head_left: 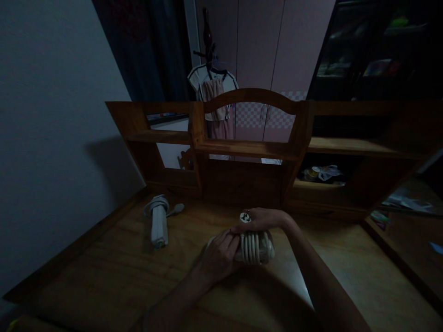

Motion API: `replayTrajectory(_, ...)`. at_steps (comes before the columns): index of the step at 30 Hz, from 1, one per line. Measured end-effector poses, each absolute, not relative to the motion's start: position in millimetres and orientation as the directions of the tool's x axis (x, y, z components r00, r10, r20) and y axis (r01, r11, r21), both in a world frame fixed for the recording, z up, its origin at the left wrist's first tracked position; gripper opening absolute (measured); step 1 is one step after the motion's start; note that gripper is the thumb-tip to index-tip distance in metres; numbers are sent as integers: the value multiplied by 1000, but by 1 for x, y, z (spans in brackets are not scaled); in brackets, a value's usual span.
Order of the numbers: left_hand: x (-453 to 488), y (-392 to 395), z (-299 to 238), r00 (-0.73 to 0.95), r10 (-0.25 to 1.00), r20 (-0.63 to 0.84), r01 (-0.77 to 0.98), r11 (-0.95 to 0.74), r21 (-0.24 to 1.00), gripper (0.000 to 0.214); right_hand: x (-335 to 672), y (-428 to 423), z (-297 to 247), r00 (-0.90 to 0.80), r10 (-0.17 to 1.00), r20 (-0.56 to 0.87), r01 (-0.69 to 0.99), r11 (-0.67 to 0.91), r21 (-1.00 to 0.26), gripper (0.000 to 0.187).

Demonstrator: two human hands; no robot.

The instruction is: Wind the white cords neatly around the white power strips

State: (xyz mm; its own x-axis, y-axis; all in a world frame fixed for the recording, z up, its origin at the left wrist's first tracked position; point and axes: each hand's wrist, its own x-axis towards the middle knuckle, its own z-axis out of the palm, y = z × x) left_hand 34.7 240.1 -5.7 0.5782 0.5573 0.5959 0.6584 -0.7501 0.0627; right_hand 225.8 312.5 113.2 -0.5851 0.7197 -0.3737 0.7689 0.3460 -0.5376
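Observation:
A pale cord (254,248) is wound in several turns around what looks like a power strip, most of which my hands cover. My left hand (223,251) is closed over the near left part of this bundle. Above the coils, my right hand (265,219) grips the plug (245,217) at the cord's end, its pins facing up and away from me. To the left lies a second white power strip (159,227) with its cord bundled at the far end. That cord's plug (178,208) rests on the desk beside it.
A wooden shelf unit (247,148) spans the back of the wooden desk (114,276). Small items (321,173) sit in its right compartment. A white wall (62,138) borders the left side. Behind stand clothes on a rack (212,87) and a pink wardrobe (259,46).

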Motion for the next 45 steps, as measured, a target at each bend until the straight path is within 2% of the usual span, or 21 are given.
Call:
replayTrajectory(3,35,240,-4,559,534,634,681,-732,16,34,225,313,112,-600,681,-421,768,341,-542,62)
replayTrajectory(7,34,240,-3,551,519,654,703,-711,-28,34,224,314,108,-658,615,-435,696,276,-663,56)
replayTrajectory(10,33,241,-3,555,521,649,707,-706,-38,32,222,315,106,-648,625,-437,686,229,-690,53)
replayTrajectory(14,30,242,-3,541,530,653,728,-684,-47,36,221,313,109,-644,672,-366,681,286,-674,48)
replayTrajectory(18,28,242,0,530,472,704,708,-704,-61,42,218,307,116,-643,705,-299,687,358,-633,47)
replayTrajectory(24,28,240,10,518,471,714,697,-716,-33,39,216,303,119,-635,727,-259,700,400,-591,48)
replayTrajectory(30,23,240,21,521,433,736,704,-705,-84,37,215,297,126,-624,762,-175,694,437,-573,49)
replayTrajectory(33,24,239,27,484,456,747,691,-723,-7,41,213,290,133,-608,782,-139,706,452,-545,48)
replayTrajectory(38,30,236,33,422,551,720,668,-726,163,79,213,281,139,-584,806,-92,731,473,-491,52)
replayTrajectory(45,34,230,35,419,668,615,624,-704,339,80,216,279,142,-582,810,-73,761,511,-400,59)
